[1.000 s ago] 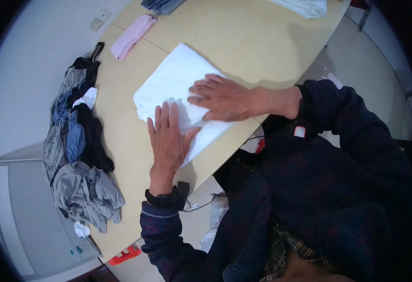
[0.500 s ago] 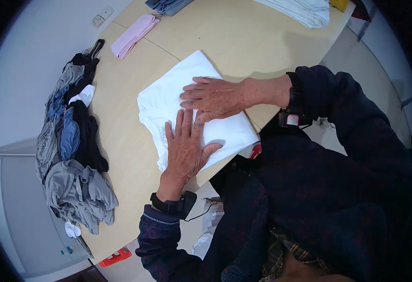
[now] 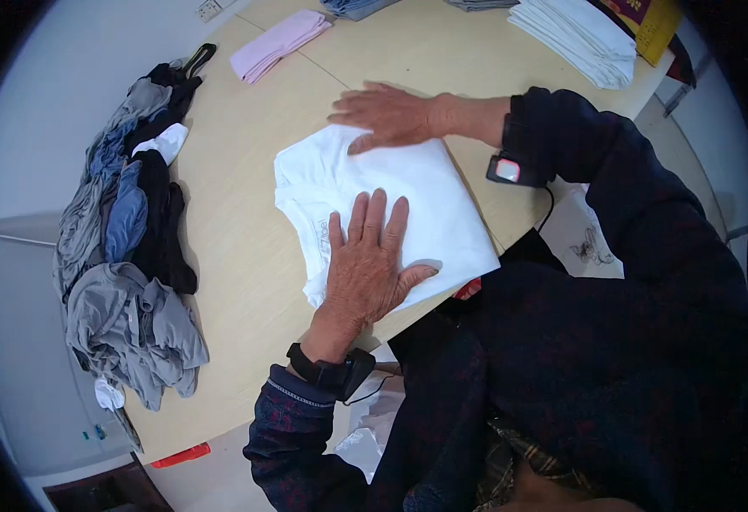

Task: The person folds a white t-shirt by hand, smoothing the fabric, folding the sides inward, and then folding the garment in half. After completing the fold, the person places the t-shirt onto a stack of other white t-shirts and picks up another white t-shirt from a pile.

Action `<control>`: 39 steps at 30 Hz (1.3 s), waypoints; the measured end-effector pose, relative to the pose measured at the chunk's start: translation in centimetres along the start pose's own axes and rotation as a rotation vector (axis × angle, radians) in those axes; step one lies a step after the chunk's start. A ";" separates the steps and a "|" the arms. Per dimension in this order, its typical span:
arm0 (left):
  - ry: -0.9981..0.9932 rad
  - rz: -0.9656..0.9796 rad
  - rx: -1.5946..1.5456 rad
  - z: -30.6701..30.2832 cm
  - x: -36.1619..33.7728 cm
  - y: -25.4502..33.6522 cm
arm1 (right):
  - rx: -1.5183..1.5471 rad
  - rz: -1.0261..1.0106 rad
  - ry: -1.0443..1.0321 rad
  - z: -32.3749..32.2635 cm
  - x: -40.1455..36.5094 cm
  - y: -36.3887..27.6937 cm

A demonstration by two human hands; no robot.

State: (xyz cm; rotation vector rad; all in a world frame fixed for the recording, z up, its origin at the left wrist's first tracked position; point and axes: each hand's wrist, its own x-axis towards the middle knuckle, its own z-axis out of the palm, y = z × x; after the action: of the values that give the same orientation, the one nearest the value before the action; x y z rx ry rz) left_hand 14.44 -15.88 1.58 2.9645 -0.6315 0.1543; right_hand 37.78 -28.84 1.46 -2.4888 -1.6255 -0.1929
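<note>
Folded white shirt (image 3: 425, 188), a smooth rectangle with faint grey print, lies at the near edge of the worktop (image 3: 246, 256); left hand (image 3: 365, 264) flat on it, right hand (image 3: 387, 115) at its far edge, both grips spread apart.

Small print on the white shirt (image 3: 442, 196) is unreadable.

Two hands: left hand (image 3: 369, 264), right hand (image 3: 387, 113). One white folded garment (image 3: 408, 192). One pink folded cloth (image 3: 278, 44). One white folded stack (image 3: 583, 38). One loose clothes heap (image 3: 126, 239). Two wrist devices (image 3: 508, 169). One table (image 3: 237, 282).
</note>
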 end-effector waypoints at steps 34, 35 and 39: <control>-0.017 0.018 0.056 0.4 0.1 -0.2 | 0.034 -0.109 -0.053 0.8 -1.3 -1.6; -0.028 0.017 0.058 0.3 0.1 -0.2 | 0.057 -0.097 -0.037 0.8 -1.2 -1.6; -0.031 0.006 0.064 0.3 0.2 -0.2 | 0.053 -0.098 0.031 -1.2 -3.2 -3.2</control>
State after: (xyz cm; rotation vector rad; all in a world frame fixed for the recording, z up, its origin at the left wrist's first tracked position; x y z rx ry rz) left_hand 14.71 -15.80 1.32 3.0320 -0.6508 0.1321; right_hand 33.52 -30.72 2.19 -2.3578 -1.7190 -0.1972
